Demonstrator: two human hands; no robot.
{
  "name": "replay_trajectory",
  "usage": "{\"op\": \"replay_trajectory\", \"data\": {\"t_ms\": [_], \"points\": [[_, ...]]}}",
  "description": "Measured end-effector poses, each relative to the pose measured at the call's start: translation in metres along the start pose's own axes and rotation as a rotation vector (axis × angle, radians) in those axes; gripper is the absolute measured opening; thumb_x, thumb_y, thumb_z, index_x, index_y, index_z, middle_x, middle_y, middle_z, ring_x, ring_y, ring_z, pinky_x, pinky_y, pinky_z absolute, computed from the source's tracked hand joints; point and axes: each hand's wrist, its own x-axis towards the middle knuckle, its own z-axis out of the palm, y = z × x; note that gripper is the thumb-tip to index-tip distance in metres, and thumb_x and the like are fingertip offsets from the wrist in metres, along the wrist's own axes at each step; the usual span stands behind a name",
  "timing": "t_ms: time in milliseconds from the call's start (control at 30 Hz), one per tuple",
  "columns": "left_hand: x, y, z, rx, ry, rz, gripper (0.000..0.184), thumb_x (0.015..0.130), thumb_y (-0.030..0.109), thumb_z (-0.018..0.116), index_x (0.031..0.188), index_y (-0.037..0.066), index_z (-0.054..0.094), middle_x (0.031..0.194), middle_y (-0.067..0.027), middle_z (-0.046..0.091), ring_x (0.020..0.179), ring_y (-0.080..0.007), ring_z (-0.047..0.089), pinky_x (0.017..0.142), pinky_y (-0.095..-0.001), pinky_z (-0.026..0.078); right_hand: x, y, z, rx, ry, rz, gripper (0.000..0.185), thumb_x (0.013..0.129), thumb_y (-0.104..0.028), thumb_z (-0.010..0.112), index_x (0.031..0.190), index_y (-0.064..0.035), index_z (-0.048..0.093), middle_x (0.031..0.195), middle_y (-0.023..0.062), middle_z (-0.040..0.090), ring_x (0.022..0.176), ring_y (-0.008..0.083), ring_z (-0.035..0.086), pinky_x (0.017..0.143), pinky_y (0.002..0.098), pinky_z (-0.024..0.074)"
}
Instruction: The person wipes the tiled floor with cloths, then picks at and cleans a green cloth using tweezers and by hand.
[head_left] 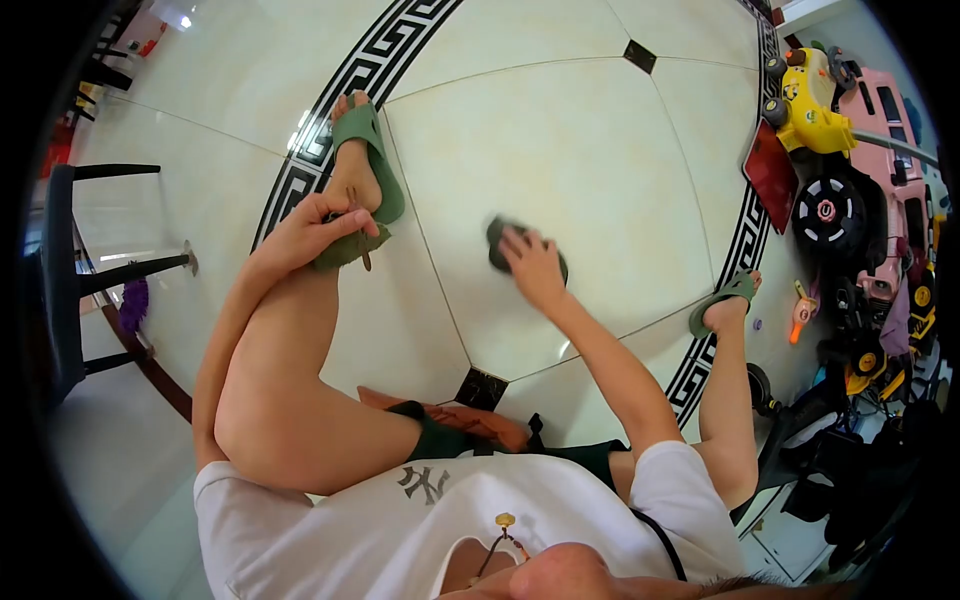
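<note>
My left hand [325, 232], beside my left knee and ankle, is closed on a flat green thing [343, 250] and a thin brown stick [366, 250] that crosses it. What the green thing is I cannot make out. Further right, my right hand [535, 268] has its fingers over a dark oval object [497, 245] low over the pale floor; it is blurred and partly hidden under the palm, and its fingers curl on its near side.
Green slippers [385, 175] are on both feet. A dark chair [65, 270] stands at the left. Along the right lie a yellow toy car [812, 100], a pink toy vehicle [880, 110], a red panel [770, 180] and an orange toy [800, 315]. The tiled floor [560, 130] has patterned borders.
</note>
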Motion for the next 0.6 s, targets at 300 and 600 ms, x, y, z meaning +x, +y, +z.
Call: {"op": "replay_trajectory", "data": {"t_ms": [300, 600], "points": [[0.005, 0.011, 0.007, 0.177, 0.0, -0.002, 0.025, 0.094, 0.023, 0.056, 0.09, 0.003, 0.069, 0.08, 0.0, 0.06, 0.08, -0.008, 0.053, 0.077, -0.0231, 0.043, -0.02, -0.011, -0.01, -0.1, -0.127, 0.006, 0.05, 0.076, -0.011, 0.06, 0.126, -0.0104, 0.053, 0.14, 0.007, 0.041, 0.111, 0.026, 0.045, 0.082, 0.0451, 0.0413], [0.002, 0.015, 0.018, 0.124, -0.039, 0.051, 0.022, 0.094, 0.019, 0.056, 0.088, 0.002, 0.069, 0.076, 0.0002, 0.058, 0.078, -0.0082, 0.051, 0.075, -0.0237, 0.042, 0.013, -0.011, -0.023, -0.126, -0.222, 0.104, 0.05, 0.075, -0.009, 0.062, 0.124, -0.0067, 0.053, 0.121, 0.0105, 0.047, 0.109, 0.027, 0.048, 0.074, 0.043, 0.0462]]}}
